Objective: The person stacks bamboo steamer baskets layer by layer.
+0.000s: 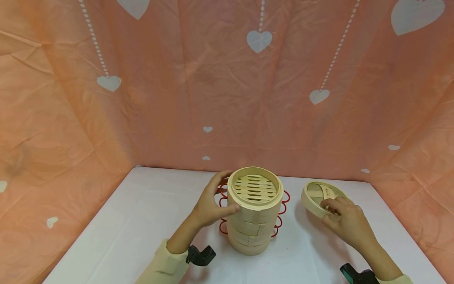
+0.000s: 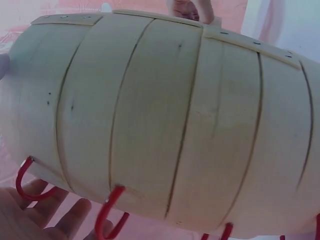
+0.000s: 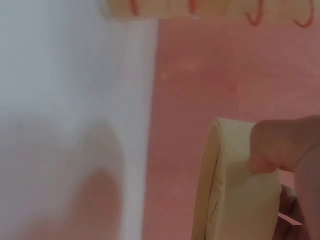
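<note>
A tall stack of round bamboo steamer baskets [image 1: 250, 227] stands upright on the table, its slatted top tier uncovered. Red loop handles [image 1: 280, 221] run down both sides. My left hand [image 1: 213, 203] holds the stack near its top, thumb on the front and the other fingers round the left side. In the left wrist view, those fingers spread beside the red loops. To the right, my right hand [image 1: 345, 221] grips a round bamboo lid [image 1: 312, 205] by its near edge, held tilted above its shadow. In the right wrist view the thumb presses the lid's side wall [image 3: 245, 200].
The stack rests on a white-covered table [image 1: 142, 221]. An orange-pink cloth with pale hearts [image 1: 227, 98] hangs behind the table and along both sides. Each wrist wears a dark camera mount, one showing below the left hand [image 1: 201, 255].
</note>
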Demonstrator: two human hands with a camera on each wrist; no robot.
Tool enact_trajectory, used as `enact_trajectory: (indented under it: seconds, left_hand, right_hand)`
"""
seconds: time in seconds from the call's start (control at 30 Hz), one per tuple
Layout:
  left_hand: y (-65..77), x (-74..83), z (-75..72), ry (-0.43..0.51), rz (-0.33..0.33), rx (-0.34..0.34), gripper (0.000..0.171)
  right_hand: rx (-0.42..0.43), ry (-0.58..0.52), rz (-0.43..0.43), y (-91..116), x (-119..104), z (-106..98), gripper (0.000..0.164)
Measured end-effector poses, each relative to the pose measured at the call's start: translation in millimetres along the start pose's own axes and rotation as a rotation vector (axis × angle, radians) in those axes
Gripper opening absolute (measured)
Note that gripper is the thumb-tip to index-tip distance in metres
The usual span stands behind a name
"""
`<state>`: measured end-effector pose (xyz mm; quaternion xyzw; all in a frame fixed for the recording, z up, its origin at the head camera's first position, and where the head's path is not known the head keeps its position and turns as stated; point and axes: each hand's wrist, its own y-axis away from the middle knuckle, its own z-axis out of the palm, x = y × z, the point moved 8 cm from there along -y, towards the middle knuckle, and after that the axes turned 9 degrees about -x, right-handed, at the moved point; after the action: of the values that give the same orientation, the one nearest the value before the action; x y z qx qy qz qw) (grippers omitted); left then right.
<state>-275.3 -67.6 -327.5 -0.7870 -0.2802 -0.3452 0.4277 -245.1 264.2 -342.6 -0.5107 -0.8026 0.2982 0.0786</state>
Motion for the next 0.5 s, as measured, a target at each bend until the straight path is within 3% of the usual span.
enact_trajectory:
  seconds: [0.5]
  left_hand:
    - [-5.3,4.5,3.3,-0.036,-0.046,-0.022,0.086]
  right_hand:
    - [0.062,0.002,-0.108,-38,-31,-38,0.025]
